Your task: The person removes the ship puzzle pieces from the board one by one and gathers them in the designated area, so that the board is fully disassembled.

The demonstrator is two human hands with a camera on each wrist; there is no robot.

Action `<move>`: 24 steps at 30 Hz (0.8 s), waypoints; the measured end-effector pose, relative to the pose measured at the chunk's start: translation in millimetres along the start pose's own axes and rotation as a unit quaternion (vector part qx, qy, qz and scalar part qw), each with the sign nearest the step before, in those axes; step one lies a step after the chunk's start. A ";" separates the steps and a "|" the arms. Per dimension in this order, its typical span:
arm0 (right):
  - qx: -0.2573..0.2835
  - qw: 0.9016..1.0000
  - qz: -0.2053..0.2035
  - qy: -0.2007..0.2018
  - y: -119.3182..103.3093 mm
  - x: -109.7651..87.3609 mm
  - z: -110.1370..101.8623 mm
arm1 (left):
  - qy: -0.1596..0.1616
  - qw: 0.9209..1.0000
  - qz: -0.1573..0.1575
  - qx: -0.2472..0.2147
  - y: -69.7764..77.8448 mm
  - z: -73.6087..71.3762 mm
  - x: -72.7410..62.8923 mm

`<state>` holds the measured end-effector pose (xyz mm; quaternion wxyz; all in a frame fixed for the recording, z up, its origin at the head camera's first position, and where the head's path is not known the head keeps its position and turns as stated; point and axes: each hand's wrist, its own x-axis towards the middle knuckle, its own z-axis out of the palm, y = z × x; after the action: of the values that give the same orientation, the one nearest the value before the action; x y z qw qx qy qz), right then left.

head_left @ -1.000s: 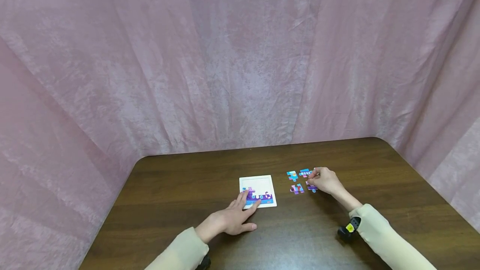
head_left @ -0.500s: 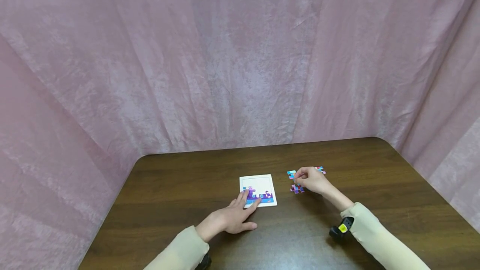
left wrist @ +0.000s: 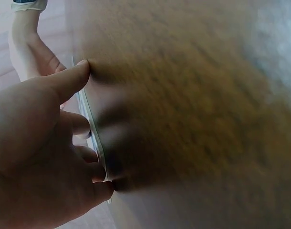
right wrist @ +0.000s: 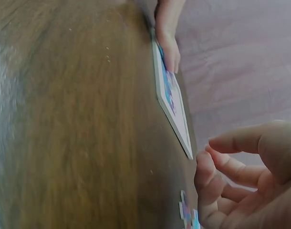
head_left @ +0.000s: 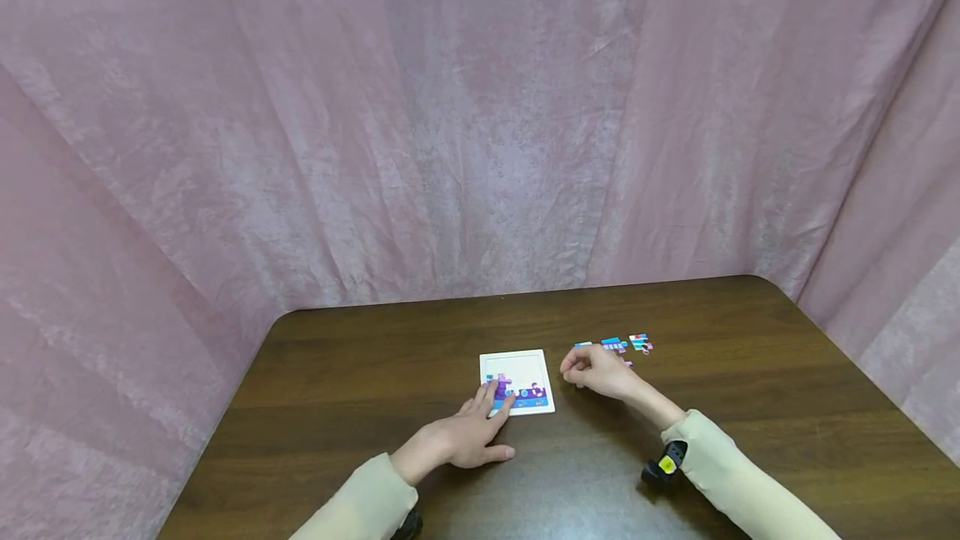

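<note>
Piece transfer: our left hand [head_left: 468, 432] lies flat-fingered on the puzzle tray [head_left: 521, 363]; our right hand [head_left: 596, 369], fingers curled, apparently empty, judged between loose pieces [head_left: 639, 343] and tray, next needing alignment.

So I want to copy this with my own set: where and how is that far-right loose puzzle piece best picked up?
The far-right puzzle piece lies flat on the table, apart from its neighbour. Probably come from above and pinch its two opposite edges with thumb and fingertip; it looks too thin and flat for any other grip.
</note>
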<state>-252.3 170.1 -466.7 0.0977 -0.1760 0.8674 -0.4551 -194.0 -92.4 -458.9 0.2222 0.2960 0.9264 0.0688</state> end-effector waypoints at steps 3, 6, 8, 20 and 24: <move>-0.012 1.000 -0.021 -0.010 -2.0 0.5 5.4 | 0.004 1.000 -0.003 0.005 1.0 0.9 -0.1; -0.019 0.999 -0.034 -0.018 -4.3 0.7 10.3 | 0.008 1.000 0.000 0.011 1.6 2.4 0.2; -0.017 0.999 -0.043 -0.026 -5.8 1.1 13.1 | 0.011 1.000 0.001 0.014 1.8 2.7 -0.1; -0.061 0.991 -0.100 -0.064 -9.2 3.6 22.6 | 0.016 1.000 0.010 0.009 3.3 -2.7 -8.7; -0.064 0.990 -0.108 -0.064 -8.2 4.5 23.7 | 0.006 1.000 0.005 0.016 2.6 -1.0 -13.4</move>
<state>-246.9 146.1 -473.4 0.0918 -0.3033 0.8624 -0.3948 -183.5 -98.1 -452.4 0.2113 0.3038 0.9273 0.0571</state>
